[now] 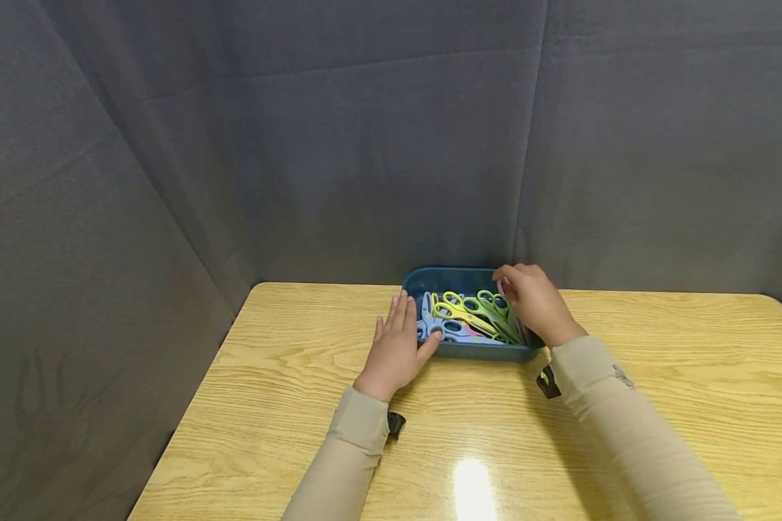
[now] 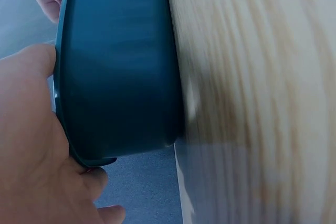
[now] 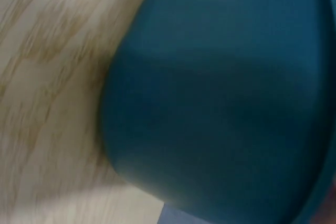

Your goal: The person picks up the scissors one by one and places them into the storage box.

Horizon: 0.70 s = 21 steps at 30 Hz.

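Observation:
A dark blue plastic bin (image 1: 485, 352) holds several pairs of scissors: blue scissors (image 1: 426, 307) at the left, yellow scissors (image 1: 461, 314) mid-bin, green scissors (image 1: 498, 316) to their right. My left hand (image 1: 391, 353) rests on the bin's left rim, its fingers straight and the thumb over the front rim. At the right end, my right hand (image 1: 539, 307) reaches over the rim and pinches the handle of purple-pink scissors (image 1: 505, 290); their blades are mostly hidden. In the right wrist view the bin wall (image 3: 220, 98) covers most of the picture and that hand's fingers are out of sight.
The bin stands at the back edge of a wood-grain table (image 1: 287, 405). Behind it hangs a grey curtain (image 1: 378, 166), which also closes off the left side. Dark wrist cameras sit under both sleeves.

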Motion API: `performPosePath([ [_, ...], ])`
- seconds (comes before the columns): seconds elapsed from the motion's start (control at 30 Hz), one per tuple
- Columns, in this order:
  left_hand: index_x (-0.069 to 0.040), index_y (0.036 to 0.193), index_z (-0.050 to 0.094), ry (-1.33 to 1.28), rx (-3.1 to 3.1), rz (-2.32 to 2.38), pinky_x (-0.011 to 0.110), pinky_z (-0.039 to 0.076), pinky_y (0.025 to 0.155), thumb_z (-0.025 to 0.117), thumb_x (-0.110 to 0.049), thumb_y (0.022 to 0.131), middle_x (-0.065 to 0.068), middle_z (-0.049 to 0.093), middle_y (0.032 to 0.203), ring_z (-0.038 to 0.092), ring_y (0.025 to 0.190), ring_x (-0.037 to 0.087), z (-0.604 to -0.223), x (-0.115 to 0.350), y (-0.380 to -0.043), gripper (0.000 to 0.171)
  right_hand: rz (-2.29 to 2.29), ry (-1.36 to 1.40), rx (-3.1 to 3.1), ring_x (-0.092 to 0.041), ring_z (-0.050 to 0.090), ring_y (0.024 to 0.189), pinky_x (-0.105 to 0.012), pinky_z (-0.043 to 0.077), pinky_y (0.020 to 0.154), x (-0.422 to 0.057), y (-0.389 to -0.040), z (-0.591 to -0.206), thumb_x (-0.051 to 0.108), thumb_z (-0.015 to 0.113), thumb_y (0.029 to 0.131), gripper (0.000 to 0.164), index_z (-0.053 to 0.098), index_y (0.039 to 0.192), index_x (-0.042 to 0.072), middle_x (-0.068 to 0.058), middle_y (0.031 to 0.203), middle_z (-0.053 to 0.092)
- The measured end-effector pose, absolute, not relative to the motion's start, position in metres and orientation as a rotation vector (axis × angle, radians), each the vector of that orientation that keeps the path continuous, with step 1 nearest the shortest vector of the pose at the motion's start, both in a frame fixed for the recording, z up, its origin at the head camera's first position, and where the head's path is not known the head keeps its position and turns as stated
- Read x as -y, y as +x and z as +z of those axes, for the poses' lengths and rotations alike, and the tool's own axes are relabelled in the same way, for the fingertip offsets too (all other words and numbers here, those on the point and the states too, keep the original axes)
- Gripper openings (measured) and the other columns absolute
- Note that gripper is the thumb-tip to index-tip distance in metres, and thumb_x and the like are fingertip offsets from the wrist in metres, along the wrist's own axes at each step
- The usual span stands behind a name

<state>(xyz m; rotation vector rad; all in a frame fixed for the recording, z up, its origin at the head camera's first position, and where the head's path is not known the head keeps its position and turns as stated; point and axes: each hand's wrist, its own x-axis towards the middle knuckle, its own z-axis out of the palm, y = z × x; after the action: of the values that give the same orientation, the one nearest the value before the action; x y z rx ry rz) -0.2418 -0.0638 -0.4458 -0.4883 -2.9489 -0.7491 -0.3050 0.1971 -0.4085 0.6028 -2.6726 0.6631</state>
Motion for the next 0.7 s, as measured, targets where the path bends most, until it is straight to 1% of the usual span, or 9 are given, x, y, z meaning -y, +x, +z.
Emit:
performPosePath([
  [0.1, 0.001, 0.161, 0.015, -0.488, 2.951, -0.757, 0.057, 0.01, 0.123, 0.042, -0.055, 0.106, 0.015, 0.003, 0.17, 0.0, 0.156, 0.029, -0.445, 0.063, -0.241, 0.083, 0.679, 0.58, 2.694, -0.042, 0.058, 0.101, -0.056, 0.047, 0.094, -0.196, -0.306, -0.411, -0.007, 0.06, 0.096, 0.019, 0.069, 0.113, -0.002, -0.021, 0.1, 0.067],
  [0.27, 0.002, 0.16, 0.017, -0.488, 2.947, -0.766, 0.057, 0.01, 0.123, 0.044, -0.054, 0.106, 0.016, 0.004, 0.169, 0.002, 0.156, 0.03, -0.443, 0.062, -0.239, 0.083, 0.654, 0.492, 2.734, -0.044, 0.057, 0.104, -0.057, 0.046, 0.096, -0.197, -0.306, -0.416, -0.007, 0.056, 0.098, 0.023, 0.068, 0.116, -0.004, -0.025, 0.105, 0.065],
  [0.5, 0.002, 0.16, 0.016, -0.491, 2.95, -0.767, 0.057, 0.01, 0.123, 0.044, -0.053, 0.106, 0.016, 0.004, 0.169, 0.003, 0.156, 0.031, -0.443, 0.061, -0.238, 0.083, 0.609, 0.419, 2.685, -0.045, 0.057, 0.096, -0.056, 0.047, 0.089, -0.201, -0.303, -0.423, -0.009, 0.055, 0.093, 0.025, 0.067, 0.115, -0.005, -0.026, 0.101, 0.063],
  [0.63, 0.002, 0.16, 0.016, -0.491, 2.954, -0.768, 0.056, 0.01, 0.123, 0.044, -0.054, 0.106, 0.016, 0.004, 0.169, 0.002, 0.156, 0.03, -0.442, 0.061, -0.237, 0.083, 0.59, 0.384, 2.7, -0.045, 0.055, 0.097, -0.057, 0.048, 0.088, -0.201, -0.302, -0.425, -0.006, 0.055, 0.094, 0.025, 0.067, 0.116, -0.005, -0.027, 0.104, 0.061],
  [0.7, 0.001, 0.16, 0.015, -0.49, 2.956, -0.766, 0.056, 0.009, 0.123, 0.043, -0.054, 0.106, 0.016, 0.004, 0.169, 0.001, 0.156, 0.029, -0.442, 0.061, -0.237, 0.083, 0.576, 0.372, 2.717, -0.045, 0.055, 0.097, -0.057, 0.048, 0.088, -0.201, -0.301, -0.425, -0.006, 0.057, 0.093, 0.023, 0.068, 0.113, -0.005, -0.027, 0.105, 0.06],
])
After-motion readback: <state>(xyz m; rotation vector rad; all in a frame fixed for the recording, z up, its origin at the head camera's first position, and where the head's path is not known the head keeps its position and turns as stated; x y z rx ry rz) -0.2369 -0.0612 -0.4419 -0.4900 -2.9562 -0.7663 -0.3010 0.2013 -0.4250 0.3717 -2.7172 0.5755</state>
